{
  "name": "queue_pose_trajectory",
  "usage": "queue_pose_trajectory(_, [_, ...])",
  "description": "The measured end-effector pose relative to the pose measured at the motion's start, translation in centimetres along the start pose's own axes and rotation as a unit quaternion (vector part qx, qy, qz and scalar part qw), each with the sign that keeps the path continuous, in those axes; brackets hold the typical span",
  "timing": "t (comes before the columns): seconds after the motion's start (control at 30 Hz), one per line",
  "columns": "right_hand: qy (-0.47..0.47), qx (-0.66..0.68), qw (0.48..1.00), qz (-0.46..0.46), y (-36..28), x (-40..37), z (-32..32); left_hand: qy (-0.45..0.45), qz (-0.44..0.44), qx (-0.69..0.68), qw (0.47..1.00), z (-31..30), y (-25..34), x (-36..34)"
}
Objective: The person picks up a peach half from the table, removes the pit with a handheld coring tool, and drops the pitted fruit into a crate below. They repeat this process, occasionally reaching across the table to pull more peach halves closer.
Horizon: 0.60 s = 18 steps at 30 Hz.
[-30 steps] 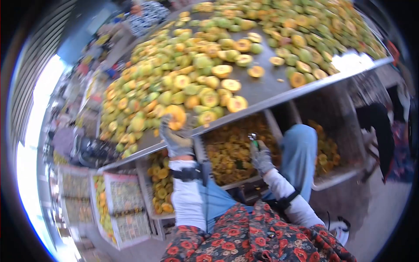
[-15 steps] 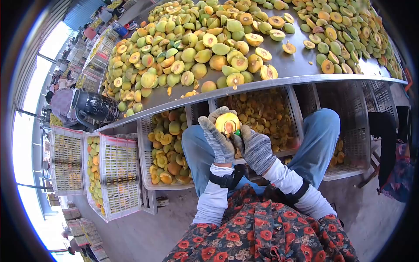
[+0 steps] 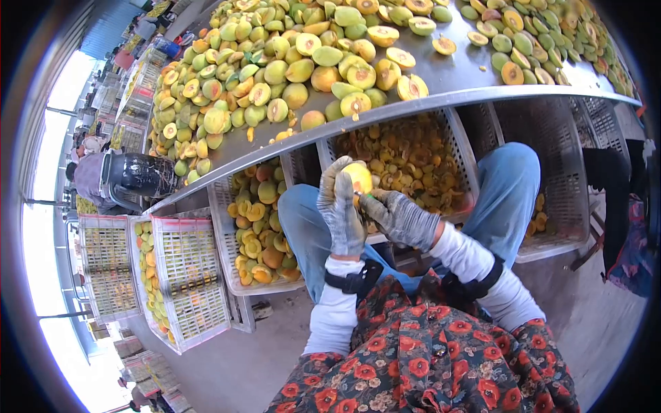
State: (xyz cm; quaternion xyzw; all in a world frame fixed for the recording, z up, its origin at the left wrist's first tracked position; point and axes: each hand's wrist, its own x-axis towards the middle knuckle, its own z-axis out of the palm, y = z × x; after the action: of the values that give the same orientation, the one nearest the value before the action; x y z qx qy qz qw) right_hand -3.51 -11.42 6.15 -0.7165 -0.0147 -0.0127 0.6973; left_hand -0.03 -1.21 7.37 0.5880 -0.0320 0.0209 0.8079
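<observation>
"What are the fingers doing?"

"The gloved left hand [image 3: 344, 215] curls its fingers [image 3: 330, 180] around a fruit half [image 3: 357, 176]; the gloved right hand [image 3: 406, 219] has its own closed about a green tool [image 3: 370, 196] against the fruit, the tip hard to make out."

"What changed?"

"A second ago, the hands were apart, the left at the counter's [image 3: 459, 74] front edge. Now they meet below it, between the knees [image 3: 510, 164]. Half a second ago, the fruit's pit showed clearly; now mostly smooth flesh does."

"Its look?"

"Bright yellow, rounded, partly covered by glove. Beyond, a crate [image 3: 463, 146] of fruit pieces sits beneath the counter's front edge."
</observation>
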Motion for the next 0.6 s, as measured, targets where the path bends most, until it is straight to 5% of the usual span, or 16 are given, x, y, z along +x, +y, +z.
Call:
queue_pose_trajectory(0.03, [-0.132, 0.099, 0.978, 0.125, 0.6, -0.3, -1.3, 0.004, -0.028, -0.021, 0.999, -0.1, -0.1, -0.2])
queue_pose_trajectory(0.1, [-0.313, 0.284, 0.82, 0.385, -3.3, 0.1, -3.9, -0.018, -0.08, -0.088, 0.993, 0.2, 0.7, -0.7])
queue_pose_trajectory(0.2, [-0.313, 0.336, 0.796, 0.394, -3.2, -0.4, -3.5, -0.016, -0.141, -0.131, 0.981, -0.6, -0.3, 0.1])
queue_pose_trajectory(0.27, [-0.264, 0.194, 0.888, 0.323, -2.8, -0.4, -2.3, 0.08, -0.022, 0.009, 0.996, -1.8, -3.3, 0.8])
queue_pose_trajectory(0.33, [-0.318, 0.358, 0.752, 0.453, -1.9, 0.2, -3.1, 0.108, -0.034, -0.024, 0.993, -1.1, -3.3, 0.4])
queue_pose_trajectory(0.4, [-0.32, 0.44, 0.72, 0.431, 0.7, -0.3, -2.9, 0.174, -0.159, -0.071, 0.969, -1.4, -3.9, 0.1])
queue_pose_trajectory(0.57, [-0.382, 0.597, 0.599, 0.374, 2.5, -1.2, -3.9, 0.196, -0.135, -0.081, 0.968, -3.7, -6.6, 1.2])
queue_pose_trajectory(0.6, [-0.377, 0.605, 0.603, 0.359, 1.7, -1.3, -4.5, 0.286, -0.27, -0.231, 0.89, -2.4, -3.2, 2.1])
